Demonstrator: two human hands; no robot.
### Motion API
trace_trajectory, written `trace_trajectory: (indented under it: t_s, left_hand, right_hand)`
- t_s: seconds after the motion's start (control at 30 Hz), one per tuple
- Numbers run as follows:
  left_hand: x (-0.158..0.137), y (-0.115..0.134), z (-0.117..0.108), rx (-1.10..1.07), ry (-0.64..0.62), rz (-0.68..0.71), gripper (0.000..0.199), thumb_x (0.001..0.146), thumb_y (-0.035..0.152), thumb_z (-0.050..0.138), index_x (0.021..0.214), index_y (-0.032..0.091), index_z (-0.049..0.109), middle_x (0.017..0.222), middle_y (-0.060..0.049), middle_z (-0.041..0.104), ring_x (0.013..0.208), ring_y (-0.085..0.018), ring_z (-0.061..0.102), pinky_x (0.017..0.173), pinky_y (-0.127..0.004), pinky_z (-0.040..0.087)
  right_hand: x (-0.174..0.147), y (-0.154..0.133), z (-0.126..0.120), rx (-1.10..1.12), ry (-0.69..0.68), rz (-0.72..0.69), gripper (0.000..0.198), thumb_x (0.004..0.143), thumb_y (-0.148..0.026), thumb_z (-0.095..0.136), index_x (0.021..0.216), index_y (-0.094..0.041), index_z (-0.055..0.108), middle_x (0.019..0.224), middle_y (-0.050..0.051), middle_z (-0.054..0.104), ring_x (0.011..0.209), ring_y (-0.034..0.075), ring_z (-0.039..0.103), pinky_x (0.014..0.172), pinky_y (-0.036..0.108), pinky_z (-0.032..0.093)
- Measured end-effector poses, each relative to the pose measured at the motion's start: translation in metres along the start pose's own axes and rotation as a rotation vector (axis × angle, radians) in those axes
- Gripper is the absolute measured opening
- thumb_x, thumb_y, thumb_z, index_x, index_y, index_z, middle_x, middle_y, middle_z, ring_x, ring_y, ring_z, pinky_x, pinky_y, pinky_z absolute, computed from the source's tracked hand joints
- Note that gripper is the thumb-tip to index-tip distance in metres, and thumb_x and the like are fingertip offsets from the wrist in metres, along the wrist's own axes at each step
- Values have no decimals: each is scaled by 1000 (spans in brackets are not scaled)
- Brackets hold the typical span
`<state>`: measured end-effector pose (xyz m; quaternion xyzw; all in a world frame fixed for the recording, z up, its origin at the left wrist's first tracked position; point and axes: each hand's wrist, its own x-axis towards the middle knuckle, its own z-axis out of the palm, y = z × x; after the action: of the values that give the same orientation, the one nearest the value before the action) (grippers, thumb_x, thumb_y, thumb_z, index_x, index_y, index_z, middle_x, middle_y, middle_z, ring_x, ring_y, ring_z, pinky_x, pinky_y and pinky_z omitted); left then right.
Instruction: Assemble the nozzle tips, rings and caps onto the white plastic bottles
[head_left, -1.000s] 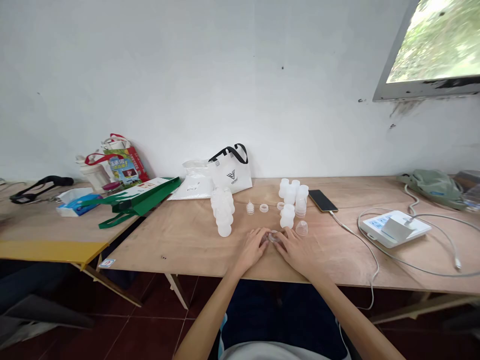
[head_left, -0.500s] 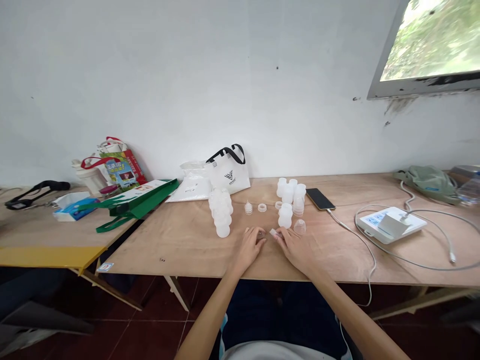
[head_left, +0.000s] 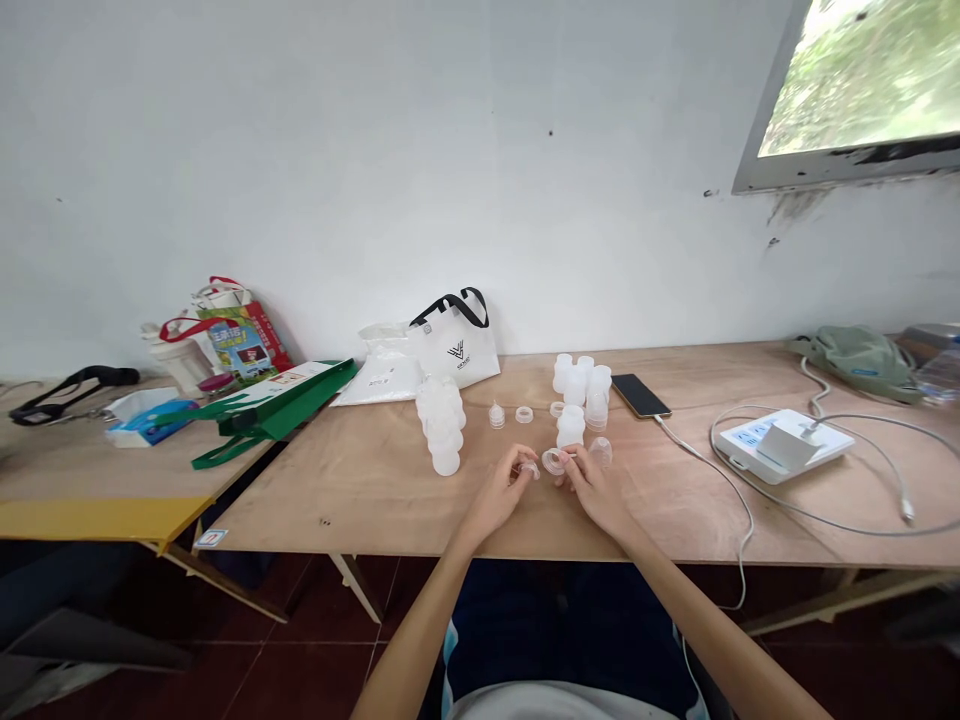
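My left hand (head_left: 504,492) pinches a small clear plastic piece (head_left: 532,469), partly covered by the fingers; its exact kind I cannot make out. Just to the right, my right hand (head_left: 594,488) grips a translucent screw ring (head_left: 553,461), tilted so its opening shows. The two pieces are close together but apart. Beyond the hands stand a pointed translucent nipple-shaped part (head_left: 496,416) and another ring (head_left: 523,414). Beside my right hand is a clear dome cap (head_left: 601,452), partly hidden. White translucent bottles (head_left: 570,424) stand behind it.
A cluster of white translucent containers (head_left: 444,430) is at the left. A phone (head_left: 640,396) with a cable and a white power strip (head_left: 784,446) lie right. A white tote bag (head_left: 465,350) and a plastic packet (head_left: 382,376) rest at the wall. A green bag (head_left: 281,405) spans the left tables.
Both hands have lifted slightly from the tabletop. The right hand has turned the ring up so its opening faces into view; the left hand's clear piece now shows more.
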<state>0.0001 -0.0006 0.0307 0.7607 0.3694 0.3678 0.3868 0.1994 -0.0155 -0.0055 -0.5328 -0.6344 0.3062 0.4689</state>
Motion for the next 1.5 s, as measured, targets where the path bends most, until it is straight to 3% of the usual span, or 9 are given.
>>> trace_trajectory:
  t_s: [0.13,0.27,0.53,0.83,1.13,1.33,1.5]
  left_hand:
    - [0,-4,3,-79,-15,-70,20,97,31,53,116,25,49,80,2,64,77,-16,61,75,-28,45]
    - [0,-6,3,-157,-69,-145,27,97,32,53,121,25,43,69,7,57,59,-12,52,62,-24,40]
    - [0,-7,6,-152,-60,-168,33,95,45,58,118,24,46,68,7,54,59,-12,51,60,-23,40]
    - [3,-8,2,-130,-66,-94,30,96,47,58,112,23,50,68,6,55,59,-12,51,60,-23,39]
    - [3,-5,6,-28,-14,-136,30,95,46,60,113,22,53,68,6,58,60,-13,52,62,-25,40]
    - [3,1,4,57,-7,-107,33,95,50,56,82,19,59,71,2,60,66,-14,53,64,-26,39]
    - [3,3,4,104,24,-101,28,93,44,57,79,19,58,72,2,62,68,-15,54,65,-27,39]
  right_hand:
    - [-2,-2,5,92,-81,-8,43,100,-66,40,103,-27,59,75,1,70,69,23,66,68,35,50]
    - [-2,-1,6,95,-65,-13,43,100,-66,42,106,-27,58,74,1,71,70,22,68,66,34,50]
    - [-6,-13,2,13,-171,-75,42,103,-63,38,107,-26,58,80,1,73,78,22,71,77,36,53]
    - [-4,-9,3,24,-121,-30,44,102,-63,39,106,-25,60,72,0,71,71,22,70,72,35,51]
    - [-9,-18,1,34,-179,-67,42,104,-59,37,108,-24,61,68,-1,69,65,19,64,66,31,48]
    - [-10,-22,0,15,-245,-105,41,104,-58,41,121,-26,61,77,0,71,72,20,68,73,33,52]
    - [-10,-26,0,47,-275,-125,38,102,-55,47,122,-26,60,92,1,75,77,20,70,79,35,54]
